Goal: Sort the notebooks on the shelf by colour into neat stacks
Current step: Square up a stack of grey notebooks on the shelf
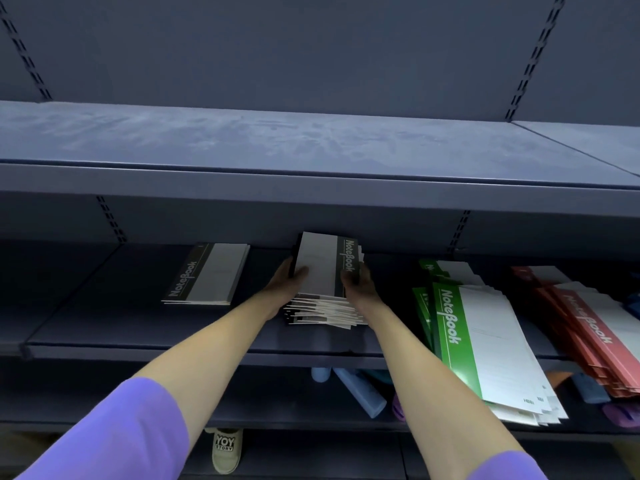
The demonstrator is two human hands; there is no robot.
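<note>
A shoe (225,449) with printed letters shows lowest in view, below the black stack (323,308). Just above it, on a lower shelf under that stack, lie blue rolls (360,393) and something purple (398,407). Two bare forearms in purple sleeves (114,434) reach up to the notebook shelf (145,351). There the black stack sits near the front edge, its lower books fanned and uneven. The left hand (282,280) grips the stack's left side, fingers (300,271) curled onto the top cover; the right hand (358,280) grips the right side, its fingers wrapped over the black "NoteBook" strip. The top books are tilted up toward the back. Left of the stack lies a small neat black pile (207,275), apart from it. Right of the stack a green pile (485,337) slides out over the shelf edge, and beyond that a red pile (588,334) does the same. Above the stack runs a dusty upper shelf (311,140).
</note>
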